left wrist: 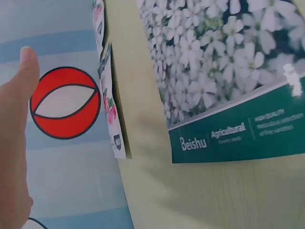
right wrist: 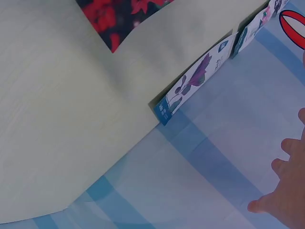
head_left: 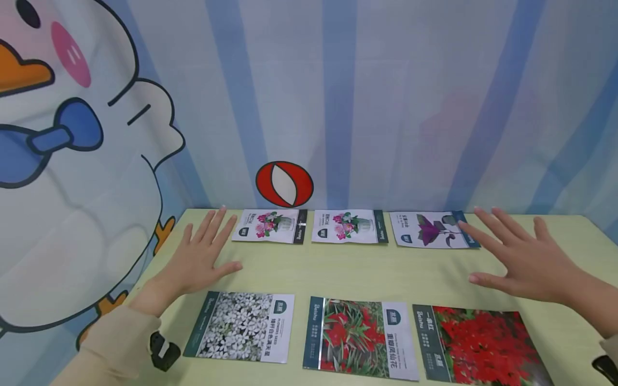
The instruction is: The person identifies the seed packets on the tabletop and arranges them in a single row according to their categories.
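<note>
My left hand is held over the table's left side with fingers spread, holding nothing. Below it lies a seed packet with white flowers, its green band close in the left wrist view. On the right, my right hand also has its fingers spread and grips nothing; its fingertips overlap the end of a purple-leaf seed packet in the head view. Two pink-flower seed packets, one left and one in the middle, lie along the back. In front are a red-flower packet with green leaves and an all-red-flower packet.
The pale yellow table meets a striped blue cloth backdrop at its back edge. Printed on the cloth are a large white duck and a red ball. A black wrist camera sits on the left sleeve.
</note>
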